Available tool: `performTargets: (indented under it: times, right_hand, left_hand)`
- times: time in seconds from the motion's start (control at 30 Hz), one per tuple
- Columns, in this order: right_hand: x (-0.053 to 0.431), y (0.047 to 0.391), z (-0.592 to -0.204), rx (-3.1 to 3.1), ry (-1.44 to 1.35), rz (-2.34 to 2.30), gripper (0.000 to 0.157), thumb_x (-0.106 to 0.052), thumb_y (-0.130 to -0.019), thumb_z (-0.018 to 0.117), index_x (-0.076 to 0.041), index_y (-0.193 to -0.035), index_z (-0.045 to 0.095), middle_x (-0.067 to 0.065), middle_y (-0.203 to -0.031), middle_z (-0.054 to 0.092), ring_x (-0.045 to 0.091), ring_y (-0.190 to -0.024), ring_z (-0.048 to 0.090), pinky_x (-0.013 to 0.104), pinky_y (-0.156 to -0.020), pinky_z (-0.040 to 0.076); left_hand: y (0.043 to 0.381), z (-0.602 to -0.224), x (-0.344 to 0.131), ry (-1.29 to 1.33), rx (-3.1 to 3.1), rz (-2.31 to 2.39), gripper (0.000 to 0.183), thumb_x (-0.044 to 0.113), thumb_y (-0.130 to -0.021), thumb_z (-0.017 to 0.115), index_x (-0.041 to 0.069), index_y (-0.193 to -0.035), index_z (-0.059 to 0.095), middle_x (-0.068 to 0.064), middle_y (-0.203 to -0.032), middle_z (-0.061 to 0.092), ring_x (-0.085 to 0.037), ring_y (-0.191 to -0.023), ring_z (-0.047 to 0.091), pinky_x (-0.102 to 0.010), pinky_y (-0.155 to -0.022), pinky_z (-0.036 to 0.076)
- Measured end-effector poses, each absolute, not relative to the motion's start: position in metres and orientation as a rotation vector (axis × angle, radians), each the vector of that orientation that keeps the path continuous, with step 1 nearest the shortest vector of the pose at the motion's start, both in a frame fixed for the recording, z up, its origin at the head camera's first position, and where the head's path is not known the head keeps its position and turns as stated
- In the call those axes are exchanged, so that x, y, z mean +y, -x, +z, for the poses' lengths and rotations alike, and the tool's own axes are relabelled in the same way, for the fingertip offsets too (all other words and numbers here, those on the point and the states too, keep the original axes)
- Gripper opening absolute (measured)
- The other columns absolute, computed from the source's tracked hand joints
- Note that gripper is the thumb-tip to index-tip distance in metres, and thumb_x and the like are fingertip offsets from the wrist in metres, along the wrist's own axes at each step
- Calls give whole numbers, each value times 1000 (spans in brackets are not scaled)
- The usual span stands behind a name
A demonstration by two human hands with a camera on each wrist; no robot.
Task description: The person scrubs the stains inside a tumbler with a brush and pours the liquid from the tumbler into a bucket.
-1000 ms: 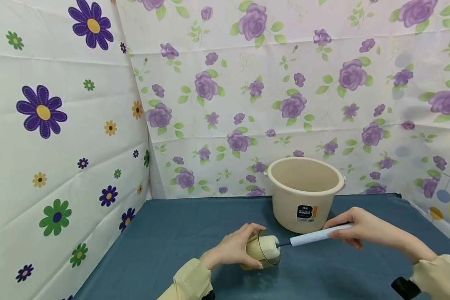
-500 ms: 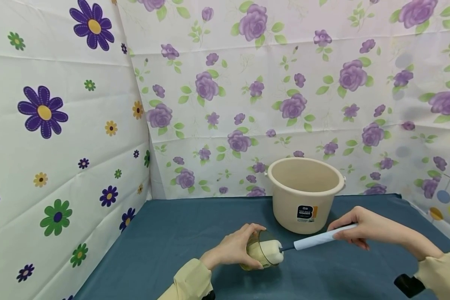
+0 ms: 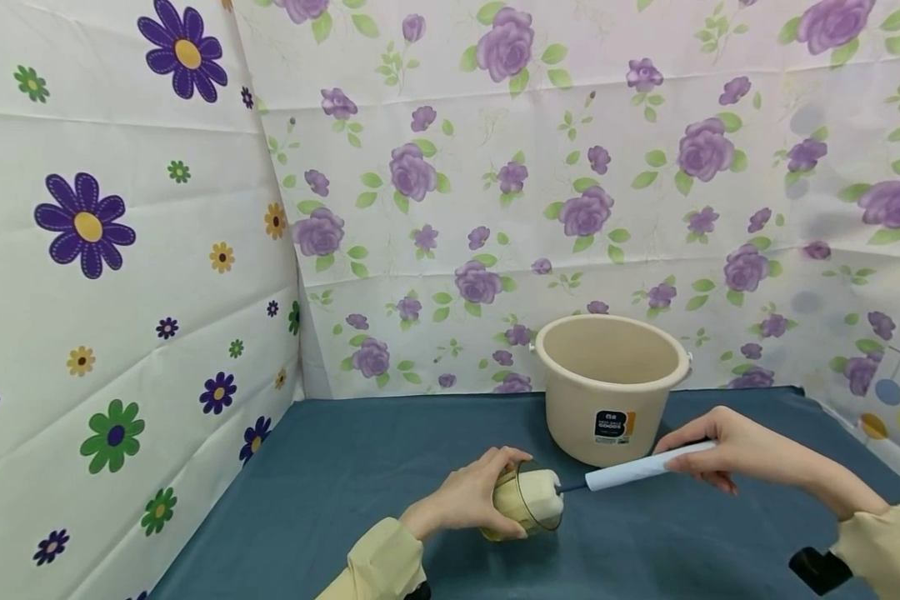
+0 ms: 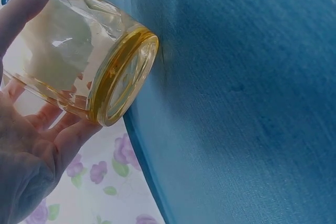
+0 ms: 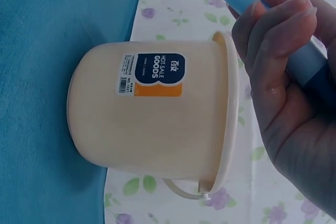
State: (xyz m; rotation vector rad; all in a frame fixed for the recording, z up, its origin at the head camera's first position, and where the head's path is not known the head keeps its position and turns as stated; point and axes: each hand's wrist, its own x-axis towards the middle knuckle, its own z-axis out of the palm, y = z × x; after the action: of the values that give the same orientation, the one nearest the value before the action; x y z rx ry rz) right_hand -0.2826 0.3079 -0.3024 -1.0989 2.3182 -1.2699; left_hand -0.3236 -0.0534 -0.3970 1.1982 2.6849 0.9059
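Observation:
My left hand [image 3: 468,493] grips a transparent yellow-tinted glass cup [image 4: 126,74], its fingers and thumb spread around the sides. The cup lies tilted above the table, mouth toward the right. Inside that mouth sits the white sponge head [image 3: 543,495] of a cup brush, partly poking out past the rim. A thin dark stem joins the sponge to a pale blue handle [image 3: 626,472]. Around the handle's far end curl the thumb and fingers of my right hand [image 3: 738,450]. In the left wrist view the sponge appears as a pale shape through the glass.
A beige bucket [image 3: 600,417] with a label stands upright behind the brush, close to my right hand. Blue cloth [image 3: 360,467] covers the table. Flowered sheets [image 3: 435,208] hang behind and at the sides.
The brush slid a little out of the cup to the right, then back in to the left. My left hand and the cup stayed in place.

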Motion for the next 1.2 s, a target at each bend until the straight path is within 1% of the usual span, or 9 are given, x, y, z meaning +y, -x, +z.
performTargets:
  times: [0.17,0.37,0.57,0.7,0.87,1.0,1.1,1.2]
  right_hand:
    - [309,282,-300,2354,1062,-1276,24,-4,-92,50,-2,-113,62,7,-57,56,14,-40,48,35,-41,43]
    - [313,282,-300,2379,1048,-1257,23,-5,-92,51,0,-112,62,8,-54,55,16,-38,48,35,-42,43]
    - [316,284,-300,2334,1052,-1232,24,-3,-92,50,0,-113,62,9,-54,55,15,-37,48,35,-41,44]
    - [318,284,-300,2284,1063,-1236,25,-1,-92,48,1,-114,61,8,-55,56,17,-36,47,35,-40,44]
    - [317,282,-300,2233,1100,-1269,26,2,-92,47,2,-115,61,7,-58,58,20,-36,46,35,-37,42]
    - [316,281,-299,2210,1119,-1294,27,4,-92,46,3,-115,60,8,-58,58,23,-36,45,35,-37,43]
    - [315,281,-299,2206,1133,-1306,27,5,-92,45,3,-115,59,8,-59,58,24,-36,44,35,-37,42]
    - [315,281,-299,2218,1135,-1310,27,4,-92,46,3,-115,60,8,-60,58,21,-37,46,35,-38,43]
  left_hand:
    - [324,-398,-54,-1189,2668,920,80,43,-66,78,33,-132,35,8,-109,43,-8,-88,47,-29,-63,42]
    - [324,-397,-55,-1183,2664,913,80,44,-67,77,31,-133,34,7,-111,43,-10,-93,47,-32,-65,43]
    - [324,-397,-54,-1197,2668,908,80,45,-67,77,29,-133,35,9,-109,43,-9,-94,48,-32,-66,43]
    - [324,-397,-54,-1202,2673,903,80,45,-67,77,28,-133,35,9,-108,43,-9,-92,48,-32,-65,42]
    - [323,-396,-54,-1215,2681,893,81,45,-67,77,27,-134,35,9,-109,43,-9,-94,47,-32,-66,42]
    - [323,-395,-54,-1222,2678,895,81,44,-67,77,25,-134,35,8,-109,43,-9,-93,47,-32,-65,42]
    - [322,-396,-54,-1207,2676,906,80,44,-67,78,28,-133,35,8,-108,44,-9,-92,47,-31,-65,42]
    - [322,-396,-54,-1193,2674,917,80,43,-66,79,31,-132,35,9,-108,44,-8,-90,47,-31,-64,42]
